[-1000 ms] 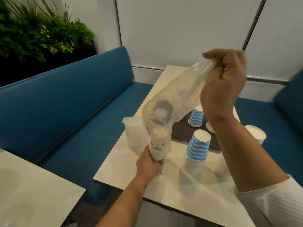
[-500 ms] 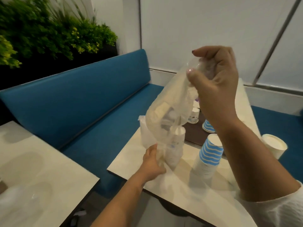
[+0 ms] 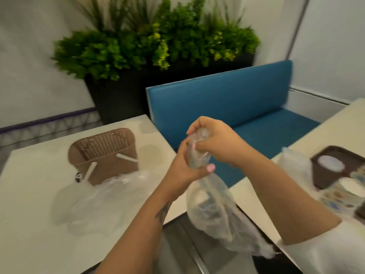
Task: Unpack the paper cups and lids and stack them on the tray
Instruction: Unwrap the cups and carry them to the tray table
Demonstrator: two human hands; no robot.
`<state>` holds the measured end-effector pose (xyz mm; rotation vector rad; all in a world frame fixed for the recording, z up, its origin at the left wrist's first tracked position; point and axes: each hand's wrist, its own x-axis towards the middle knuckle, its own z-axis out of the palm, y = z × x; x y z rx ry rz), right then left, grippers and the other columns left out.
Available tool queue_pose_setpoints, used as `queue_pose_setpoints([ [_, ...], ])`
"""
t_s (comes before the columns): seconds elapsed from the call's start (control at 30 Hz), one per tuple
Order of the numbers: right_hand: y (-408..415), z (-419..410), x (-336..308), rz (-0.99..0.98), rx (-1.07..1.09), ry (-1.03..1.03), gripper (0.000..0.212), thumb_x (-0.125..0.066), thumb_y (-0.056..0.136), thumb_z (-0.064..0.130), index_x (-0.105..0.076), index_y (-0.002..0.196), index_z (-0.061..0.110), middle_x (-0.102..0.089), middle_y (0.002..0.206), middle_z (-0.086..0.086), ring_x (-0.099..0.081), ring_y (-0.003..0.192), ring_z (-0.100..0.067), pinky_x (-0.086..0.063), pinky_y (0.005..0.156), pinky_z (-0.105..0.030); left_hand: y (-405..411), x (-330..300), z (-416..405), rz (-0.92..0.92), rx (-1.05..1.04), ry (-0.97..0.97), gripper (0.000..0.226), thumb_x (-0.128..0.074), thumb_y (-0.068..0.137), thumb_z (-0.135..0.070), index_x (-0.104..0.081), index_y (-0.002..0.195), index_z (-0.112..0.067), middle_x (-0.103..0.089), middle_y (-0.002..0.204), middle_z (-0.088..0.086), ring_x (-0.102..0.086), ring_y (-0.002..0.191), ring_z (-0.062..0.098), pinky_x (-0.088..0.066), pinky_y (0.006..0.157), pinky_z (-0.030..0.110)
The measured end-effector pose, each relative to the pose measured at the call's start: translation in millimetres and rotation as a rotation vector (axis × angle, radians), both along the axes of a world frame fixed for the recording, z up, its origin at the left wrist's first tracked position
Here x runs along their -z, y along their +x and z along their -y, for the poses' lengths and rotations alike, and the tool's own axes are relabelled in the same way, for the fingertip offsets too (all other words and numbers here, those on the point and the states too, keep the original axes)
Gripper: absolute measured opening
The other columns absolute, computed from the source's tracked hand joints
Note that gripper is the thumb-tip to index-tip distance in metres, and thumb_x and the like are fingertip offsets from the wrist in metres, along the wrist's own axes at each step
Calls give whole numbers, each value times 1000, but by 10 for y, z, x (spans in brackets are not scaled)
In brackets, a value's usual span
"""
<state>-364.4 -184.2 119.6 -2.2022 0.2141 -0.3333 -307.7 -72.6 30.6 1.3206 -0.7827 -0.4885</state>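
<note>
A clear plastic bag (image 3: 215, 210) hangs in the gap between two tables. My right hand (image 3: 215, 143) grips its bunched top. My left hand (image 3: 187, 169) holds the bag just below, thumb across the plastic. What is inside the bag is too blurred to tell. At the far right, a dark brown tray (image 3: 318, 165) sits on the right table with paper cups (image 3: 349, 189) and a white lid (image 3: 330, 164) on it, all blurred. Another clear bag (image 3: 294, 165) stands beside the tray.
The left table (image 3: 29, 214) carries a brown woven basket (image 3: 104, 155) lying tilted and a loose heap of clear plastic (image 3: 98, 198). A blue bench (image 3: 227, 99) and a dark planter with green plants (image 3: 150, 48) stand behind.
The view has swung left, from the right table toward the left one. The bag has come off the cups and both hands now hold its bunched top, lower than before.
</note>
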Motion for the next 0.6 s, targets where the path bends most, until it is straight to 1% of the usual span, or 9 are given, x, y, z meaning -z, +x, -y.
queue_pose_setpoints([
  [0.07, 238, -185, 62, 30, -18, 208, 27, -60, 78, -5, -61, 88, 20, -58, 73, 1, -54, 62, -13, -48, 55, -29, 112, 34, -277, -18, -26, 110, 60, -75, 69, -19, -52, 125, -17, -69, 111, -2, -66, 104, 7, -50, 81, 17],
  [0.17, 558, -327, 177, 83, -1, 429, 27, -62, 80, -9, -61, 84, 18, -58, 77, -3, -55, 65, -17, -48, 59, -30, 375, 164, -795, -21, -71, 285, 44, -71, 71, -25, -60, 113, -19, -71, 102, 2, -71, 94, 16, -52, 83, 21],
  [0.23, 746, -386, 299, 85, 24, 524, 27, -61, 82, -11, -60, 82, 17, -58, 80, -3, -57, 67, -18, -49, 59, -28, 601, 224, -1156, -16, -106, 378, 37, -72, 71, -23, -64, 106, -22, -69, 95, 2, -70, 87, 14, -54, 84, 24],
  [0.27, 836, -412, 379, 84, 43, 557, 27, -61, 83, -12, -59, 81, 15, -58, 78, -3, -57, 67, -17, -49, 59, -27, 710, 243, -1333, 7, -113, 442, 36, -73, 72, -19, -64, 106, -23, -68, 94, 0, -69, 83, 10, -54, 81, 23],
  [0.33, 1012, -467, 557, 68, 94, 578, 25, -60, 84, -12, -58, 78, 12, -56, 73, -1, -55, 62, -14, -50, 59, -25, 940, 289, -1666, 81, -111, 589, 42, -74, 68, -19, -64, 108, -23, -69, 92, -4, -66, 81, 7, -54, 75, 25],
  [0.4, 1174, -510, 751, 37, 142, 570, 24, -60, 84, -11, -57, 76, 11, -55, 70, -1, -55, 60, -13, -52, 61, -26, 1139, 304, -1918, 142, -123, 731, 44, -75, 65, -25, -64, 107, -21, -70, 94, -4, -66, 84, 10, -53, 78, 31],
  [0.47, 1347, -563, 945, 15, 197, 570, 24, -60, 84, -11, -58, 75, 10, -56, 71, -2, -55, 62, -16, -54, 67, -31, 1328, 320, -2129, 269, -168, 885, 40, -77, 69, -25, -62, 106, -21, -69, 98, -4, -65, 86, 11, -51, 77, 28],
  [0.53, 1488, -602, 1113, -2, 267, 559, 23, -60, 84, -10, -58, 76, 11, -58, 73, -2, -57, 63, -16, -56, 75, -36, 1462, 343, -2260, 462, -313, 1040, 42, -77, 72, -28, -60, 110, -27, -66, 103, -8, -62, 89, 11, -49, 72, 26],
  [0.6, 1593, -640, 1262, -27, 334, 533, 23, -59, 84, -9, -59, 76, 12, -59, 72, 0, -57, 61, -14, -56, 81, -39, 1570, 439, -2344, 615, -527, 1086, 51, -78, 72, -33, -57, 119, -33, -63, 113, -12, -61, 100, 13, -48, 77, 27],
])
